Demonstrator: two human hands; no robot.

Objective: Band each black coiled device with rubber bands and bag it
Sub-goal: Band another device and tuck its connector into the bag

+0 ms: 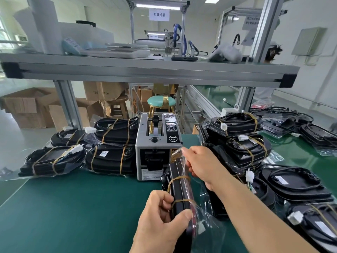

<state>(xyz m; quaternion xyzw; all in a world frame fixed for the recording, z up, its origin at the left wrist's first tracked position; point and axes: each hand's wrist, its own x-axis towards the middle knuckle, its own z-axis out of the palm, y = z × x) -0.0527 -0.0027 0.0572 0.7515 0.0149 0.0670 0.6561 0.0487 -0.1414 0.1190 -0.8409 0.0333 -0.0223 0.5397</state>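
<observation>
Near the near edge of the green tabletop [73,207], a black coiled device [179,190] is held on edge by the left hand [160,219], fingers and thumb curled round its near end. Two rubber bands [177,178] are wrapped across it. A clear bag [207,223] is partly drawn over it, its far edge pinched by the right hand [202,167]. Just behind, a grey tape dispenser [155,150] is seen mid-tabletop. Bagged, banded devices are piled as a left stack [109,157] and a right stack [244,148] by the side edges.
</observation>
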